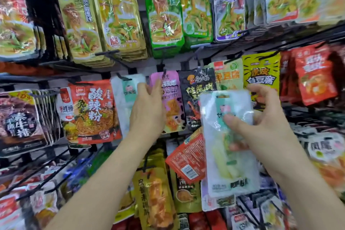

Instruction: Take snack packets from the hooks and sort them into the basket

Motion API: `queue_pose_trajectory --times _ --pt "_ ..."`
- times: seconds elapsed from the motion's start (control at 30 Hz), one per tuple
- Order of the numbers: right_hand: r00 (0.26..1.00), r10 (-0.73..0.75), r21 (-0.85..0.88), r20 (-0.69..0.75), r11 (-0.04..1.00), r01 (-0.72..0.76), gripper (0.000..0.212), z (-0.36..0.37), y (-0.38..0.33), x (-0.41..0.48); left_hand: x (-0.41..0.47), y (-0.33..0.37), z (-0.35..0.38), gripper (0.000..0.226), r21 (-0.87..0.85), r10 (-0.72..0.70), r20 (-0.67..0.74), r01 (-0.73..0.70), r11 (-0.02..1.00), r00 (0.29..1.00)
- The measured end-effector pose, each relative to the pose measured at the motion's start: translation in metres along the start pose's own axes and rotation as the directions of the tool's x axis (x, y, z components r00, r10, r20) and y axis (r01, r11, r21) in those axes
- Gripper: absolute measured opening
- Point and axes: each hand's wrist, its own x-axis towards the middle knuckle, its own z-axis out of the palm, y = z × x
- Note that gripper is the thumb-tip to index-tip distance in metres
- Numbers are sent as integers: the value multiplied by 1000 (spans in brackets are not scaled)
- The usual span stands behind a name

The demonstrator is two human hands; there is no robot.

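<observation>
My right hand (261, 123) holds a white, partly clear snack packet (229, 155) with pale green contents, off the hooks and in front of the rack. Behind it the same hand seems to hold a red-orange packet (183, 160), tilted, its back label facing me. My left hand (147, 110) reaches up to the middle row, fingers on a matching white packet (123, 99) still hanging on its hook, beside a pink packet (170, 102). I cannot tell whether it grips that packet. No basket is in view.
A wire rack with black hooks (108, 53) fills the view. Yellow and green packets (164, 9) hang on top, red noodle packets (93, 112) and black packets (199, 99) in the middle, yellow ones (155, 198) below. Hook tips stick out toward me.
</observation>
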Motion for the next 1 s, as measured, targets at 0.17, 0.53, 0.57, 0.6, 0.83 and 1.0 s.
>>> queue_pose_trajectory --times 0.17,0.53,0.57,0.6,0.83,1.0 --pt "998 -42 143 41 989 35 37 10 -4 -6 -56 27 -43 23 -635 208 215 -26 772 954" --pt "991 -52 311 127 950 10 22 60 5 -10 -83 -6 -52 61 -743 191 360 157 651 913" --pt "980 -49 303 191 953 -11 24 63 3 -9 -86 -11 -52 60 -747 153 349 176 641 925" --pt "961 -41 273 273 961 -37 28 64 1 -7 -89 -16 -52 61 -751 117 342 196 631 933" --pt "932 -76 83 355 995 49 31 87 -6 5 -100 -33 -62 63 -817 15 368 315 483 930" --pt "882 -49 79 469 997 13 27 96 -2 8 -98 -37 -62 64 -826 -90 317 322 464 944"
